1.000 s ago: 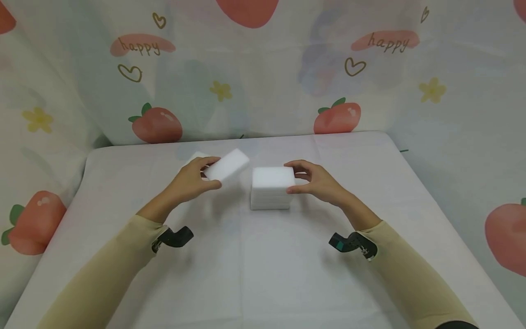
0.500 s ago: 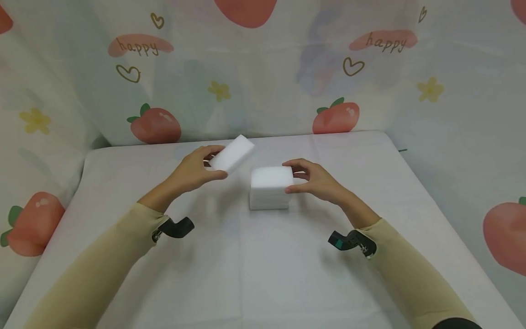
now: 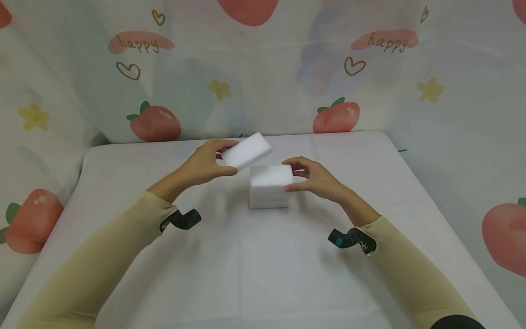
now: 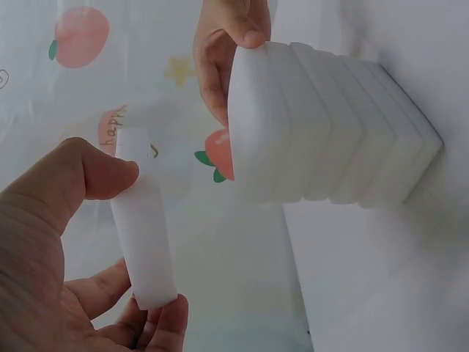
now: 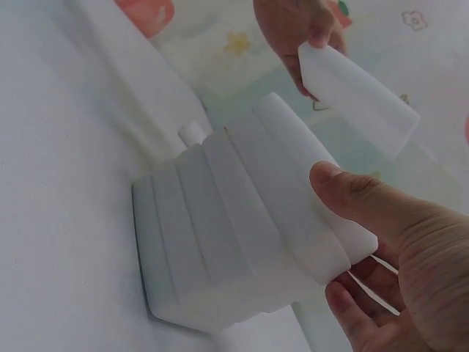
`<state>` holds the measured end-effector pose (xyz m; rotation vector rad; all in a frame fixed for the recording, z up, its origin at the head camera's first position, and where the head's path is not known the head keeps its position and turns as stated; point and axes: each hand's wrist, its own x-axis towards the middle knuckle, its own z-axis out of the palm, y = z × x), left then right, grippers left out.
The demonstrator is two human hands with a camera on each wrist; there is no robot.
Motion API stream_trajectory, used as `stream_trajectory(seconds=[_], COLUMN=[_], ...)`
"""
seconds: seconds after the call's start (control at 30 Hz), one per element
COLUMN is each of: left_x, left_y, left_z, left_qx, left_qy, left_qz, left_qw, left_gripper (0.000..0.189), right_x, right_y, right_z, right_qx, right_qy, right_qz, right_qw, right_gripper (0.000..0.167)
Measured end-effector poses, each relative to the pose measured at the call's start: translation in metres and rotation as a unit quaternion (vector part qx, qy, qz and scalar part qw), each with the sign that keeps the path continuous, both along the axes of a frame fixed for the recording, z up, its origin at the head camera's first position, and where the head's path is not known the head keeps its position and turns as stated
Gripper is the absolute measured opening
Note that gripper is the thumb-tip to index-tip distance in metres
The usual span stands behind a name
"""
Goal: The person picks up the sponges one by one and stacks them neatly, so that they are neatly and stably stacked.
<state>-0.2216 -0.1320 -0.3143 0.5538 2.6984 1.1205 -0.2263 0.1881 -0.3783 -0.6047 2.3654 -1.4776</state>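
Note:
In the head view my left hand pinches a white sponge block between thumb and fingers, tilted and raised above the table. The left wrist view shows this sponge edge-on. Just right of it in the head view stands a stack of several similar white sponges, layers slightly uneven. My right hand grips the stack's upper right side. In the right wrist view its thumb and curled fingers lie on opposite sides of the top sponges.
Another white piece shows behind the stack in the right wrist view. A white cloth covers the table. Behind it hangs a patterned curtain with fruit prints. Black camera mounts sit at both wrists.
My left hand has lifted the sponge and carried it right and away from me, to near the stack's top. My right hand stays at the stack.

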Motion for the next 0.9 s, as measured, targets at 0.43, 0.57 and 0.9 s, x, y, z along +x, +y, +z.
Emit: stream_trajectory(seconds=[0.43,0.57,0.9], left_x=[-0.005,-0.006,-0.007], left_y=[0.013,0.018,0.031], left_z=[-0.003,-0.003,-0.002], left_qx=[0.011,0.003,-0.013], left_qy=[0.015,0.02,0.023], left_qz=[-0.052,-0.069,-0.099], left_qw=[0.9985,0.9974,0.9947], left_gripper=[0.071,0.071,0.068], right_x=[-0.003,-0.003,-0.001], right_y=[0.001,0.002,0.0], right_z=[-0.003,-0.003,-0.004], right_qx=[0.0,-0.002,-0.005], right_qy=[0.001,0.0,0.0], right_qz=[0.003,0.001,-0.007], right_qw=[1.0,1.0,1.0], right_gripper=[0.071,0.071,0.071])
